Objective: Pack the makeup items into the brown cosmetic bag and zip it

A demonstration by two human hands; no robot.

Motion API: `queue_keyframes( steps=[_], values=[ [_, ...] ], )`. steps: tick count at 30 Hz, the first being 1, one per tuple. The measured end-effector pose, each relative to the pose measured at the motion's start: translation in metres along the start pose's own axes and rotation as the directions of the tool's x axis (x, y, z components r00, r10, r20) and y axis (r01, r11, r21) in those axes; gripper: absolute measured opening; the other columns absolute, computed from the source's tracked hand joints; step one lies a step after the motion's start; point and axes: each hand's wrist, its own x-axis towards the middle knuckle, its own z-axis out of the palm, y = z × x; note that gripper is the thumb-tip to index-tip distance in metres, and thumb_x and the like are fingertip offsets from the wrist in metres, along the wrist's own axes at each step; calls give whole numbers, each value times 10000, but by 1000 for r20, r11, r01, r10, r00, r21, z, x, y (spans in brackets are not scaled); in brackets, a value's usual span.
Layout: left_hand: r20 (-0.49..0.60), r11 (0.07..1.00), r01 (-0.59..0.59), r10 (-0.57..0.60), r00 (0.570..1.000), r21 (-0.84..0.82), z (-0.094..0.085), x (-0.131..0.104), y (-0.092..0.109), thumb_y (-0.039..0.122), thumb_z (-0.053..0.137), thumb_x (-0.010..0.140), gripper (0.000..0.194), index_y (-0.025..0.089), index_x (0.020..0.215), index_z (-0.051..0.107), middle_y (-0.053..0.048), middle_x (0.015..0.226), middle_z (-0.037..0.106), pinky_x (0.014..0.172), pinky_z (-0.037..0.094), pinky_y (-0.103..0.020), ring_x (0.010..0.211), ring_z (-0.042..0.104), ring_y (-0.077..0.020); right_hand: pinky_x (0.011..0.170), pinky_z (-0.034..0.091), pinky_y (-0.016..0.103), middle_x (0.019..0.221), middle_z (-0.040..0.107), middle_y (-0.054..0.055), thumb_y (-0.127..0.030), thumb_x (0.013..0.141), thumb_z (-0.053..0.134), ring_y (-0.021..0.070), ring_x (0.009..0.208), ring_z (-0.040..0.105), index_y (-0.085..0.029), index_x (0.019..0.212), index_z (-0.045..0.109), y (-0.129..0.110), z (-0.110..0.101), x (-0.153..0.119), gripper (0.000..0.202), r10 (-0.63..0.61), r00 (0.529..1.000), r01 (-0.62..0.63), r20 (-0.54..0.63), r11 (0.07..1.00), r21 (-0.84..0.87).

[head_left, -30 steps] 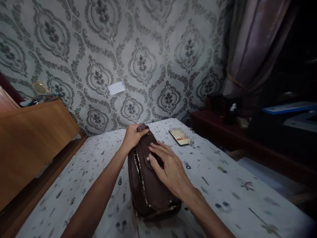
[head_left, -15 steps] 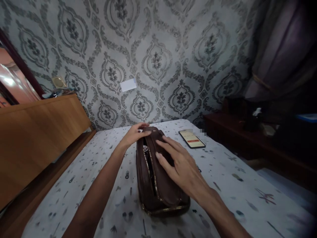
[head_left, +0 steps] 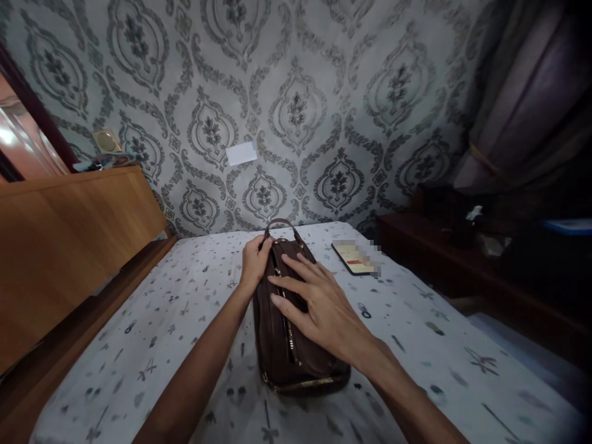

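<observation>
On sheet [head_left: 157,302]: bag [head_left: 267,327], long axis toward wall [head_left: 296,179] | left hand [head_left: 254,264] at far end, grasping bag edge | right hand [head_left: 326,305] nearer, spread across top, unclenched.

And nothing readable here, folks! Over on the right, the phone [head_left: 351,259] has its screen lit pale yellow with a red bar [head_left: 359,263], but any lettering there is too small and pixelated to make out. Up on the far wall [head_left: 296,179], the white card [head_left: 241,153] gives us no legible word either.
</observation>
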Motion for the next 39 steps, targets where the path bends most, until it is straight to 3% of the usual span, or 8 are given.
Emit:
queue_keyframes(
  steps=[8,14,25,32,36,39],
  values=[
    [-14,997,10,-9,1000,70,-11,3,6,345,537,832,228,181,681,585,25,648,572,678,369,-251,673,491,-145,1083,357,682,1364,642,69,-366,923,585,391,1404,419,-269,1222,705,-2,2,0,336,-39,999,39,-13,999,2],
    [-31,998,55,-54,998,41,-12,8,14,294,567,782,229,188,587,509,47,556,460,621,332,-252,603,436,-133,1081,361,669,1342,659,66,-347,906,617,379,1394,436,-277,1201,713,-4,2,-1,318,-27,999,27,-27,1000,-4],
    [-28,996,76,-78,997,-41,-13,-14,24,305,562,808,199,182,651,562,34,621,534,635,389,-245,642,478,-134,1084,349,655,1330,668,65,-357,911,613,371,1375,454,-263,1178,723,-7,1,-2,303,-35,999,34,-41,999,-10],
    [30,1000,13,-13,999,-21,-18,-20,25,417,559,810,274,184,666,556,33,627,519,633,370,-253,643,469,-137,1102,342,655,1346,658,46,-347,892,641,368,1387,447,-277,1193,717,-6,-1,-3,318,-22,999,23,-45,999,25],
    [123,1000,4,-1,992,-24,-23,-15,26,415,564,824,271,183,684,554,31,646,534,664,401,-250,664,500,-137,1091,404,598,1290,692,68,-322,892,633,328,1328,532,-257,1136,741,1,2,-4,275,-19,988,35,-154,994,103],
    [172,999,-16,25,985,-48,-23,-5,30,358,625,788,178,180,799,615,-5,790,638,756,444,-264,802,585,-167,1069,454,535,1204,735,89,-291,900,598,285,1219,629,-230,1050,766,5,6,-8,234,20,958,29,-286,986,165]
  ],
)
